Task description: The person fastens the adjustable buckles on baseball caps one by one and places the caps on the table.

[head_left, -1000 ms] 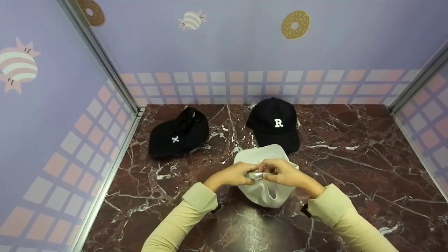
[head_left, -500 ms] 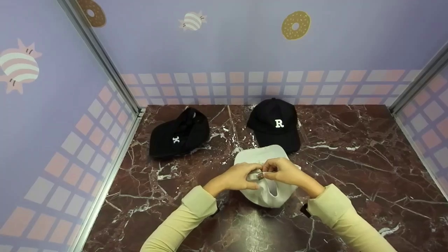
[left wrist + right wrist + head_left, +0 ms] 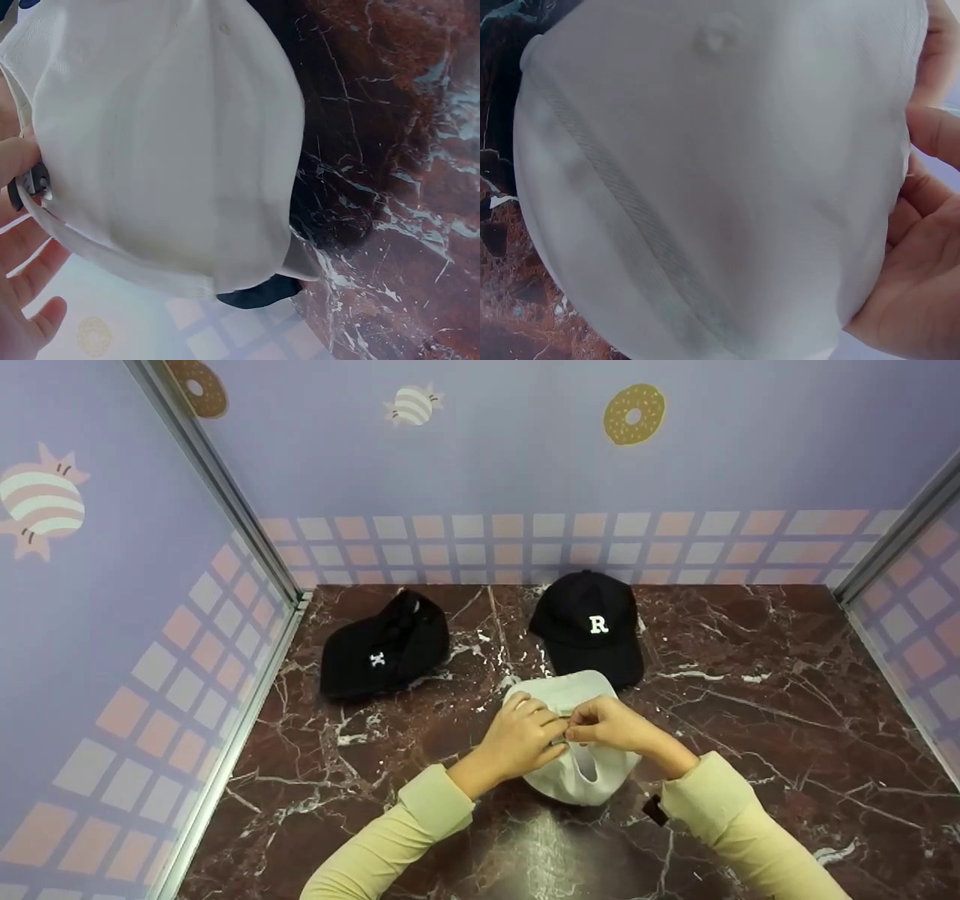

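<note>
A white baseball cap (image 3: 562, 784) lies upturned toward me in the head view, its brim pointing away and its back opening facing me. My left hand (image 3: 517, 739) has thumb and finger at the back strap (image 3: 112, 259), pinching it by a small metal buckle (image 3: 36, 180); its other fingers are spread. Opposite it, my right hand (image 3: 619, 727) pinches the strap between thumb and forefinger. Both sets of fingertips meet there and partly hide the buckle in the head view. In the right wrist view the white crown covers most of the picture, with curled fingers (image 3: 922, 195) at its edge.
A black cap with a white R (image 3: 585, 615) sits just behind the white cap's brim. Another black cap (image 3: 386, 649) lies on its side at the back left. Red-brown marble (image 3: 750, 720) forms the surface, and patterned panels (image 3: 480, 472) stand around it.
My left hand opened its fingers around the buckle, then turned over and brought its fingers across the strap. The right hand kept pinching the strap; the black caps stayed put.
</note>
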Motion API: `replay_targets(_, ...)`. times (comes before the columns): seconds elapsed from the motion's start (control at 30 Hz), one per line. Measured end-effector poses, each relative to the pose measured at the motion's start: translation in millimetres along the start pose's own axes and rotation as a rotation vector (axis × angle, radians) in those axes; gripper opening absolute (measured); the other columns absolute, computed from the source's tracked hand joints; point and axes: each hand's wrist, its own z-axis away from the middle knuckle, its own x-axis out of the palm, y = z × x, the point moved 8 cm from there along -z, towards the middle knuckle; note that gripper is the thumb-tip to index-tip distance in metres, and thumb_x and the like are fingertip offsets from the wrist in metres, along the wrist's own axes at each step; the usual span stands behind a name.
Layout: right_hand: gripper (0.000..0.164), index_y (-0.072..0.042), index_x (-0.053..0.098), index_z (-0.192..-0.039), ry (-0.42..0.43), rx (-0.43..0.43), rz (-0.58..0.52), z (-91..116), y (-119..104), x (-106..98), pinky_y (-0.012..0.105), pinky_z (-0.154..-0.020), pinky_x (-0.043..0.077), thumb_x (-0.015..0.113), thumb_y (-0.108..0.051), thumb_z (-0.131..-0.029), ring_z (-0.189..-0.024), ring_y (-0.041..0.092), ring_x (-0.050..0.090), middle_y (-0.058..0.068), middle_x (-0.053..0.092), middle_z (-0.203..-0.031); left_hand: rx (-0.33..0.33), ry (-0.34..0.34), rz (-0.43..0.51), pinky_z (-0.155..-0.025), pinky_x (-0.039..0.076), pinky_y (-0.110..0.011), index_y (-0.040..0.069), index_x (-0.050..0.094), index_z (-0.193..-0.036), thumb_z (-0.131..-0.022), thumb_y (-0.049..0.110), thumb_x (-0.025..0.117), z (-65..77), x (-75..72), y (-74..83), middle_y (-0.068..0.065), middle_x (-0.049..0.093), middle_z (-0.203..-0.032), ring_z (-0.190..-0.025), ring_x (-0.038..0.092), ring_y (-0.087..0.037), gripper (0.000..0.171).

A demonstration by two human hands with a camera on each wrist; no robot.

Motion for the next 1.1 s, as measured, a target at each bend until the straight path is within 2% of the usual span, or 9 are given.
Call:
replay_targets(0.2, 0.016, 0.007, 0.060, -0.073, -0.069, -0.014, -0.031, 1, -1, 0, 0.015, -0.047, 0.034, 0.062, -0.007, -0.078, -0.051, -0.001, 0.042, -0.002, 0.052, -0.062, 0.025, 0.052, 0.046, -0.081, 0.039, -0.028, 0.023, 0.066, -0.091, -0.079, 0.043, 0.055, 1.4, -2.3, 1.4, 0.010, 0.067, -0.086, -0.082, 0.056, -0.011, 0.025)
replay_targets(0.43, 0.016, 0.008, 0.059, -0.074, -0.122, -0.053, -0.060, 3, -2, 0, 0.014, -0.049, 0.036, 0.060, -0.007, -0.079, -0.053, -0.001, 0.043, -0.007, 0.050, -0.061, 0.038, 0.091, 0.095, -0.083, 0.039, -0.028, 0.022, 0.066, -0.093, -0.080, 0.042, 0.055, 4.3, -5.8, 1.7, 0.010, 0.068, -0.090, -0.083, 0.057, -0.010, 0.025)
replay_targets(0.67, 0.014, 0.007, 0.059, -0.072, -0.102, -0.062, -0.049, 7, -2, -8, 0.015, -0.051, 0.037, 0.061, -0.005, -0.078, -0.055, 0.000, 0.045, -0.006, 0.049, -0.062, 0.019, 0.097, 0.184, -0.083, 0.039, -0.027, 0.021, 0.066, -0.091, -0.081, 0.037, 0.056, 6.8, -5.8, -2.8, 0.010, 0.068, -0.091, -0.084, 0.058, -0.010, 0.022)
replay_targets(0.77, 0.012, 0.006, 0.060, -0.072, -0.090, -0.052, -0.052, 9, -5, -12, 0.014, -0.051, 0.036, 0.061, -0.005, -0.078, -0.055, 0.000, 0.044, -0.006, 0.050, -0.061, -0.027, 0.010, 0.317, -0.082, 0.040, -0.027, 0.020, 0.065, -0.097, -0.080, 0.039, 0.057, 7.5, 1.5, -9.4, 0.009, 0.067, -0.095, -0.085, 0.059, -0.010, 0.027)
replay_targets(0.83, 0.011, 0.007, 0.060, -0.073, -0.093, -0.046, -0.062, 12, -12, -13, 0.014, -0.050, 0.036, 0.061, -0.003, -0.078, -0.054, 0.000, 0.044, -0.004, 0.051, -0.061, -0.092, -0.112, 0.467, -0.082, 0.041, -0.027, 0.018, 0.062, -0.107, -0.080, 0.041, 0.058, 8.1, 11.0, -15.4, 0.007, 0.067, -0.097, -0.086, 0.059, -0.011, 0.035)
replay_targets(0.93, 0.008, 0.006, 0.060, -0.078, -0.108, -0.047, -0.075, 13, -11, -15, 0.014, -0.050, 0.036, 0.060, -0.002, -0.078, -0.055, 0.001, 0.046, -0.001, 0.053, -0.064, -0.231, -0.310, 0.745, -0.084, 0.043, -0.030, 0.015, 0.052, -0.120, -0.079, 0.038, 0.061, 11.4, 26.9, -23.7, 0.001, 0.067, -0.096, -0.089, 0.059, -0.013, 0.048)
replay_targets(1.0, 0.008, 0.005, 0.061, -0.082, -0.126, -0.063, -0.077, 13, -8, -16, 0.015, -0.051, 0.037, 0.060, -0.002, -0.078, -0.057, 0.001, 0.047, 0.001, 0.055, -0.066, -0.302, -0.408, 0.891, -0.085, 0.044, -0.032, 0.013, 0.048, -0.123, -0.079, 0.035, 0.062, 13.3, 33.5, -25.9, -0.003, 0.067, -0.095, -0.088, 0.059, -0.014, 0.051)
replay_targets(1.1, 0.012, 0.004, 0.060, -0.088, -0.159, -0.092, -0.093, 13, -1, -16, 0.017, -0.052, 0.039, 0.059, -0.003, -0.078, -0.060, 0.001, 0.050, 0.006, 0.058, -0.070, -0.330, -0.500, 1.046, -0.082, 0.045, -0.029, 0.010, 0.051, -0.120, -0.079, 0.028, 0.064, 13.5, 38.6, -24.0, -0.007, 0.065, -0.094, -0.086, 0.057, -0.012, 0.047)
